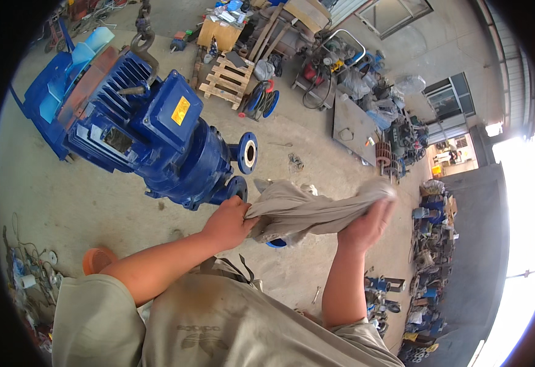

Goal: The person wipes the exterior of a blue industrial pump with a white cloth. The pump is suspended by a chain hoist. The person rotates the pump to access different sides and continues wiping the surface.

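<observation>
A crumpled beige-grey cloth [307,214] is stretched between my two hands in front of my body. My left hand [228,223] grips its left end, fingers curled into the fabric. At the other end my right hand [370,223] is closed round a bunched part, smeared a little by motion. Just beyond my left hand is a large blue motor-driven pump [185,162] with a finned motor, a terminal box and two flanged ports. A chain hook [143,46] is at its top. Part of a blue round object [276,243] shows under the cloth, mostly hidden.
An orange round container [98,260] stands on the concrete floor by my left elbow. Farther off are a wooden pallet [226,81], a cable reel [260,101] and a grey metal sheet [353,125]. Machine parts [426,263] line the right wall. A wrench [316,295] lies near my right forearm.
</observation>
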`<state>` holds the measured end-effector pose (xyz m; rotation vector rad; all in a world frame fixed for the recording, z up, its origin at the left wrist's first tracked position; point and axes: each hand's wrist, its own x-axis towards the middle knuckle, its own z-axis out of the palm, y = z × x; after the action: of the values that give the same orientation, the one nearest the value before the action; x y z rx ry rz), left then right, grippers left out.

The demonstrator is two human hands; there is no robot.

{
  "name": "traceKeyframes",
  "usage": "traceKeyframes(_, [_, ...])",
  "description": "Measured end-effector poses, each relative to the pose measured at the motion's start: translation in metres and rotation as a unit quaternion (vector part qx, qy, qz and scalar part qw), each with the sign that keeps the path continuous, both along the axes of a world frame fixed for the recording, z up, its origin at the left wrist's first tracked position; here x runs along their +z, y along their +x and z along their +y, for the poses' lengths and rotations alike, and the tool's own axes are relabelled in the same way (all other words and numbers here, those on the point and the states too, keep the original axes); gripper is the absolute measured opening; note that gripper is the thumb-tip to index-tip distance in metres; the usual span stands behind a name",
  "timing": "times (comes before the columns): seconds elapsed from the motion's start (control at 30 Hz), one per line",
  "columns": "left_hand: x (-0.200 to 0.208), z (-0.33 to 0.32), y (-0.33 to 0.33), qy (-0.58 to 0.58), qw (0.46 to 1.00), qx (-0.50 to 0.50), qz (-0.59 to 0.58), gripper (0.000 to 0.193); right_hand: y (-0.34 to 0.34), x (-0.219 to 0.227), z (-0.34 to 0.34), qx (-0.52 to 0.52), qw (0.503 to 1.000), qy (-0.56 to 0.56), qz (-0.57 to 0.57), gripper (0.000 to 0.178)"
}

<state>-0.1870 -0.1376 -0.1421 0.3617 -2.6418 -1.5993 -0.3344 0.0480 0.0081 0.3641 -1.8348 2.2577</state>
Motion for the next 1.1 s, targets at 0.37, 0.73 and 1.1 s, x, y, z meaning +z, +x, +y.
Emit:
traceKeyframes(0.37, [0.047, -0.004, -0.037, -0.068, 0.985, 0.051, 0.148, 0.102, -0.065, 0.053, -0.051, 0.095, 0.994, -0.051, -0.020, 0.036])
traceKeyframes(0.73, [0.002, 0.038, -0.184, 0.264, 0.945, 0.108, 0.158, 0.039, -0.326, 0.020, -0.121, 0.384, 0.918, -0.082, -0.055, 0.060])
traceKeyframes(1.1, [-0.037, 0.008, -0.226, 0.194, 0.892, 0.380, -0.149, 0.052, -0.293, -0.241, -0.154, 0.554, 0.698, 0.124, -0.436, 0.034])
